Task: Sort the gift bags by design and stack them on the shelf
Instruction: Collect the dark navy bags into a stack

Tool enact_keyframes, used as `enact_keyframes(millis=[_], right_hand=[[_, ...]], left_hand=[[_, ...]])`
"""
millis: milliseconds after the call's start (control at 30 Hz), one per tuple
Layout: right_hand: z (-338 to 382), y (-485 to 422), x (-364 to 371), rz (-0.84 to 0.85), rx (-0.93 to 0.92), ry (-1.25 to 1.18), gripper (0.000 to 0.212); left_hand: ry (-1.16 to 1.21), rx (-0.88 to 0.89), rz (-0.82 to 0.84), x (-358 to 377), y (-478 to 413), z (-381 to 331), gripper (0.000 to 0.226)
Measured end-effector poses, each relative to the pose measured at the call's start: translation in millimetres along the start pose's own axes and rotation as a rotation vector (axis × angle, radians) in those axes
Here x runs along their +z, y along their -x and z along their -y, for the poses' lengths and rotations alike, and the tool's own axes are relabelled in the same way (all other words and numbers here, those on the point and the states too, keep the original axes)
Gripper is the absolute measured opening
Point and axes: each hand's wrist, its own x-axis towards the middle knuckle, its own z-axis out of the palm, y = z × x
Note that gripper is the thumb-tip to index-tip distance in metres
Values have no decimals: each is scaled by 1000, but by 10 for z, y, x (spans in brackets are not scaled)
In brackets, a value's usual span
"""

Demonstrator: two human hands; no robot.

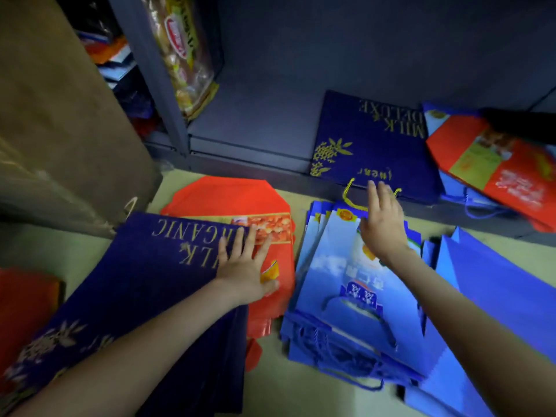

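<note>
A dark blue gift bag with gold print (370,145) lies flat on the bottom shelf (255,121), its yellow cord handle hanging over the edge. My right hand (382,224) hovers open just below that handle, above a pile of light blue bags (340,296) on the floor. My left hand (243,266) rests flat, fingers spread, on the edge of another dark blue bag (141,281) that lies over red bags (228,197) on the floor. Red bags (505,170) lie over light blue ones at the shelf's right end.
A dark metal shelf post (156,82) stands left of the bay, with a packet of snacks (183,55) leaning behind it. A brown bag (60,115) fills the left. Plain blue bags (496,284) lie at the right, a red bag (24,308) at the far left.
</note>
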Motion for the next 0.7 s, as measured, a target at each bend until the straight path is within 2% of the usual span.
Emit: enact_keyframes(millis=[67,167,233,333,467,567,633,700], right_hand=[[-132,-215,32,-9,15,16,75],[-255,-502,97,143,-8,104,74],[-309,-644,140,253,-9,212,67],[-351,-746,195,256,-74,432,58],[-355,-686,104,76,-262,580,62],[-302,-598,-58,-254,-439,450,38],[-189,-400,-128,-398,-590,329,33],[-2,-87,-146,-422,-675,209,36]], left_hand=[[30,60,-105,-139,-138,-117,87],[122,106,-203,-306,-299,-290,82],[199,120,-234,-375,-372,-367,79],[336,118,-282,-426,-428,-398,76],[544,138,-319,-466,-432,-360,67],[831,115,-366,-592,-391,-350,58],[1126,58,-361,-727,-369,-347,53],[1572,-11,-328,-857,-373,-301,52]])
